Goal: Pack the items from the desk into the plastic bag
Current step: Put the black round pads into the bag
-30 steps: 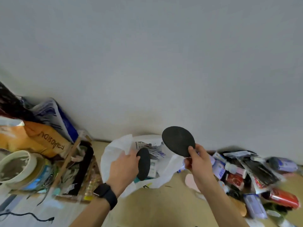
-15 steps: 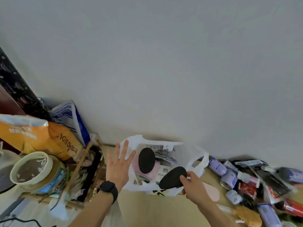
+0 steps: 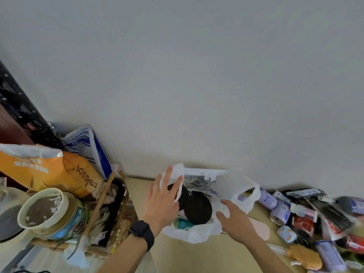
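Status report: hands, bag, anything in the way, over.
Left hand open on bag rim, right hand open at its right side. Two black discs inside. More items piled right; bag mouth unobstructed.

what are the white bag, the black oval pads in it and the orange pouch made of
White carrier bag: thin plastic film, translucent, crinkled, faint sheen. Black oval pads: matte, flat, no shine; perhaps foam or felt, cannot tell. Orange printed pouch: likely laminated plastic or foil, creased, with a silvery top strip.
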